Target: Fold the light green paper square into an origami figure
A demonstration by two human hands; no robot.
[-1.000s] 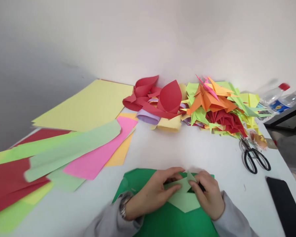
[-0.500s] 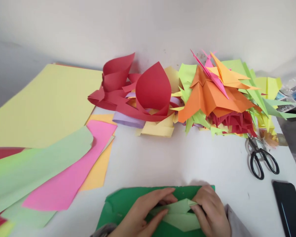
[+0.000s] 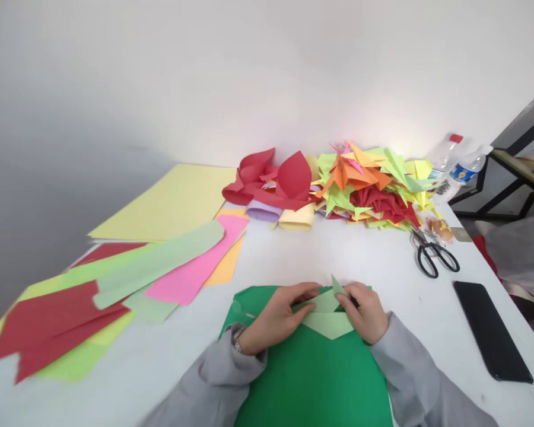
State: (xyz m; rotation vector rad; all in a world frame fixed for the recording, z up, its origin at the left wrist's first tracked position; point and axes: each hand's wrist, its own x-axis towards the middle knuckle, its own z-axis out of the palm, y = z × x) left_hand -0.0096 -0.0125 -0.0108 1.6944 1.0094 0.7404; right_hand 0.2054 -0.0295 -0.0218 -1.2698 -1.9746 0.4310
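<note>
A partly folded light green paper (image 3: 331,326) is held between both hands above a dark green sheet (image 3: 315,379). My left hand (image 3: 280,314) pinches its left side, thumb and fingers closed on the paper. At its right side, my right hand (image 3: 362,309) grips the paper with thumb and forefinger. A narrow pointed flap stands up beside the right fingertips. Parts of the folded paper are covered by the fingers.
Paper strips in several colours (image 3: 182,252) lie at left, before a large pale yellow sheet (image 3: 169,201). Red curled paper (image 3: 293,178) and a pile of folded paper shapes (image 3: 360,178) stand by the wall. Scissors (image 3: 434,252), a black phone (image 3: 492,329) and plastic bottles (image 3: 465,169) are at right.
My view has lifted and widened, showing more wall and both forearms. The pointed flap by my right fingers now stands upright; before, it lay lower. Both hands still hold the paper.
</note>
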